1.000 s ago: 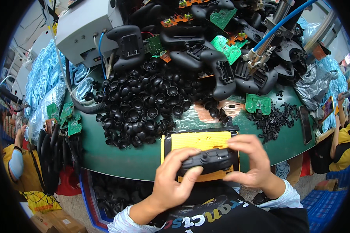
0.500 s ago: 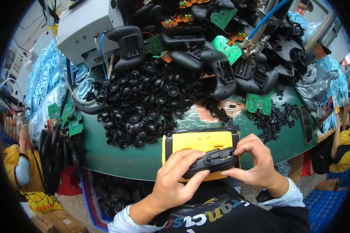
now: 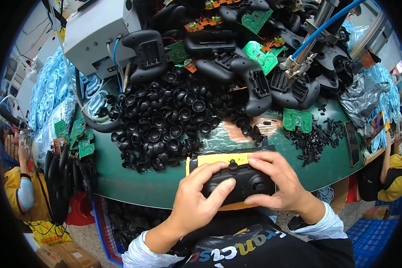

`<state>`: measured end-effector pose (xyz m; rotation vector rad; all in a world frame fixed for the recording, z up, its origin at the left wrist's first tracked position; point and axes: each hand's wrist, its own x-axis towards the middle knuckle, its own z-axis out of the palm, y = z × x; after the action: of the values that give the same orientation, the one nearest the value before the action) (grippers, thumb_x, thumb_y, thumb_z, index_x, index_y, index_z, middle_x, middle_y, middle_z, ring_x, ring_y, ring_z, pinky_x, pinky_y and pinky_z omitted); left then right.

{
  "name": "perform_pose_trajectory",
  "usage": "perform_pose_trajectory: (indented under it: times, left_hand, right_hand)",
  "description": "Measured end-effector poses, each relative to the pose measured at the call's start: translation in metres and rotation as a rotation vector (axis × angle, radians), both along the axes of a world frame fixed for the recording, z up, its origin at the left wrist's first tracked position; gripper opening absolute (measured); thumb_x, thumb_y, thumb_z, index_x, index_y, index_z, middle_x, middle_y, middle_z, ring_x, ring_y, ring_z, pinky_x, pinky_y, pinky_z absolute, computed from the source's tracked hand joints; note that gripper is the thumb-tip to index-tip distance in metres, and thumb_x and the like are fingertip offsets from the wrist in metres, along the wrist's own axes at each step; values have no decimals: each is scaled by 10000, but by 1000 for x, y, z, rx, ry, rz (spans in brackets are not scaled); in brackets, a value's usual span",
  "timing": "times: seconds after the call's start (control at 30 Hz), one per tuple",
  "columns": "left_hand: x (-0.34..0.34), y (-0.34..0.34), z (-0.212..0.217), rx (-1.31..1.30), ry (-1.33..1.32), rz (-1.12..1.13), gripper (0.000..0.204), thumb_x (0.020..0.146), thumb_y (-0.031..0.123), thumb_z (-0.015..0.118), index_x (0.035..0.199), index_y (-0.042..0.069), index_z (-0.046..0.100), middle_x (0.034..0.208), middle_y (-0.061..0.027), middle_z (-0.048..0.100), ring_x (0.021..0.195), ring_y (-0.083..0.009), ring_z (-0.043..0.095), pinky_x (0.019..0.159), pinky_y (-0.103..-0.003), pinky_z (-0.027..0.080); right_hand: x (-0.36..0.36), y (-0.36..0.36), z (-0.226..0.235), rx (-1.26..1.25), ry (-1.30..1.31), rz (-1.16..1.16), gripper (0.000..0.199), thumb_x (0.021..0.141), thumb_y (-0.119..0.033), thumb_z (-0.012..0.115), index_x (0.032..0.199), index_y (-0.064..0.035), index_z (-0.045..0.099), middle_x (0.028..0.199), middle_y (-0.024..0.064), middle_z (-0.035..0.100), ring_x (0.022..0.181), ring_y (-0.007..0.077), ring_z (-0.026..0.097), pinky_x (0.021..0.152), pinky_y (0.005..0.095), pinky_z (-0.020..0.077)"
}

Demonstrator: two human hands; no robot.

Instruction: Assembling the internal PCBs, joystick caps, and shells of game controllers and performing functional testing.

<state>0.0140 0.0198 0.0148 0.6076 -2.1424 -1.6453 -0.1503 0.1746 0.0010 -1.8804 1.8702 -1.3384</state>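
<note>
Over a yellow pad [image 3: 214, 159] with dark edging at the table's front, I hold a black game controller [image 3: 242, 186] in both hands. My left hand [image 3: 197, 196] is closed round its left end, the thumb lying on the face. My right hand [image 3: 283, 184] grips the other end, fingers over the top edge and thumb below. A thumbstick shaft [image 3: 232, 166] stands up bare near the left of the controller; a round part sits at the right. My fingers hide the controller's ends.
Black dome caps [image 3: 161, 120] lie heaped behind the pad. Farther back are controller shells [image 3: 254, 85], green circuit boards [image 3: 298, 120] and a metal tool with a blue hose [image 3: 301, 58]. Small black parts [image 3: 321, 140] and a phone [image 3: 351, 143] lie to the right. Other people work at both sides.
The controller has turned from its edge, with a slot showing, to its face with the thumbstick shaft. My right fingers have moved from a pinch at its end to a wider grip.
</note>
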Motion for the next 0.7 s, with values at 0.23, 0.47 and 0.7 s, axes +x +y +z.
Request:
perform_pose_trajectory:
  times: [0.23,0.47,0.7]
  left_hand:
    - [-3,-10,-18,-336,-138,-66,527,829,154,767,1272,-49,564,1219,-208,590,1147,-284,587,976,-355,468]
    - [48,18,-21,-434,-143,19,928,679,176,884,1419,-66,379,1361,-260,455,1247,-405,485,1041,-451,424]
    - [42,19,-48,-581,17,99,777,647,58,858,1326,-80,508,1282,-271,587,1122,-383,619,972,-420,489]
  right_hand:
    - [-2,-7,11,303,237,-14,781,697,-325,839,1315,24,513,1270,167,539,1089,340,567,858,403,528]
    - [0,-14,19,433,273,-44,737,706,-316,820,1287,33,530,1226,173,560,1063,340,587,860,404,530]
    - [0,-16,19,420,305,-61,739,674,-282,827,1280,36,547,1189,178,583,1016,348,612,869,410,521]
